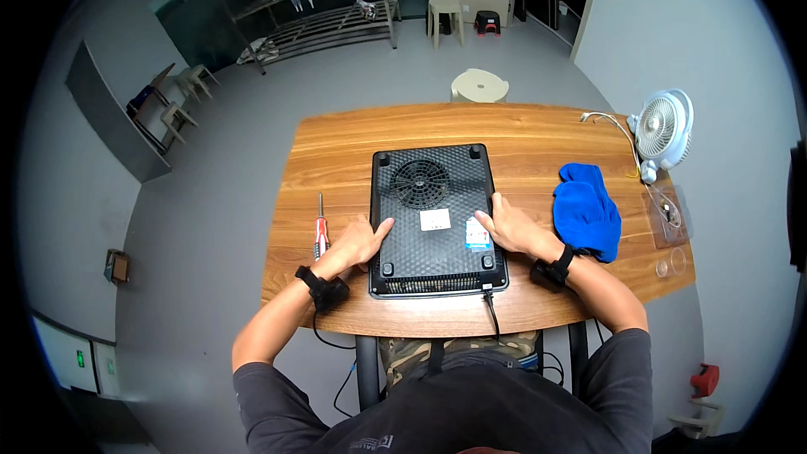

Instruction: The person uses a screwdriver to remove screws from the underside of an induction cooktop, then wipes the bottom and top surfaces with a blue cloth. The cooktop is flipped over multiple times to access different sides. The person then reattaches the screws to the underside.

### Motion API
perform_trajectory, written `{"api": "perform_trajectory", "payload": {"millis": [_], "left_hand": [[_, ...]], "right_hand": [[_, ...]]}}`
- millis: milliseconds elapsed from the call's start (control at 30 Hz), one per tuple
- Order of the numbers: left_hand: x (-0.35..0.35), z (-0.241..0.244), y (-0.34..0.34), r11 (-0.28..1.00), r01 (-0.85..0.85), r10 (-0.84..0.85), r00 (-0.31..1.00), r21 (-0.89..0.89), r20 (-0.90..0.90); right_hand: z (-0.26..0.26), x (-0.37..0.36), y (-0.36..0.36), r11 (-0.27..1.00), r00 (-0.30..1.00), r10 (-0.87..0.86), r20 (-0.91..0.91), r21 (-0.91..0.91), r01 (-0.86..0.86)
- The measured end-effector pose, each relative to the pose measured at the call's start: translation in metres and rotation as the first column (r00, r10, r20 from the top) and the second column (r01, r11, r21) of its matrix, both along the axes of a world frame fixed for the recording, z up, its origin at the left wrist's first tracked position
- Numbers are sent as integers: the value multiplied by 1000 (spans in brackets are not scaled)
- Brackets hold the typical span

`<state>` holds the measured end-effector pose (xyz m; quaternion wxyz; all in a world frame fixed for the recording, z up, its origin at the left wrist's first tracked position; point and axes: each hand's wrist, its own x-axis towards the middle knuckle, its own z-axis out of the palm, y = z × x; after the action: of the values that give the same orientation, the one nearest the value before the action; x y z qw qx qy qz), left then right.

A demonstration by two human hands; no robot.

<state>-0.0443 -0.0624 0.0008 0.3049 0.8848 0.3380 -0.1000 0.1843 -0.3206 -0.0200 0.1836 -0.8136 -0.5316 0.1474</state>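
An induction cooker [410,246] lies upside down on the wooden table [334,139], its black textured underside up, with a round fan grille, rubber feet and two labels showing. My left hand [362,239] grips its left edge, thumb on top. On the opposite edge, my right hand [507,224] holds on with its thumb near the blue-and-white label. The undersides of both hands' grips are hidden. A power cord [491,309] runs from the near right corner over the table's front edge. To the left of my left hand lies a screwdriver [321,227] with a red and white handle.
A blue cloth [583,211] lies right of the cooker. At the table's right side are a white fan [659,129] with its cable, a clear plastic tray [667,217] with small parts and a small round clear container [662,268]. A stool [479,85] stands beyond the far edge.
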Motion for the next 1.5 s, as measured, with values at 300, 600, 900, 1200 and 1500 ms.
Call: {"api": "perform_trajectory", "payload": {"millis": [300,600,900,1200,1500], "left_hand": [[-3,9,-7,991,-49,45,998,-127,-31],[-16,24,41,995,67,-60,993,69,-100],[-64,8,79,921,2,133,939,389,-318],[-68,-23,91,979,-70,88,992,191,-91],[-51,6,70,964,-210,228,968,-161,101]], "right_hand": [[-3,-1,-2,990,985,-138,-105,-35,135],[-7,2,-4,984,970,-179,-165,-40,175],[-8,2,-6,987,976,-163,-146,-32,160],[-18,6,-4,982,974,-186,-130,-63,179],[-9,2,-6,985,976,-170,-139,-24,169]]}}
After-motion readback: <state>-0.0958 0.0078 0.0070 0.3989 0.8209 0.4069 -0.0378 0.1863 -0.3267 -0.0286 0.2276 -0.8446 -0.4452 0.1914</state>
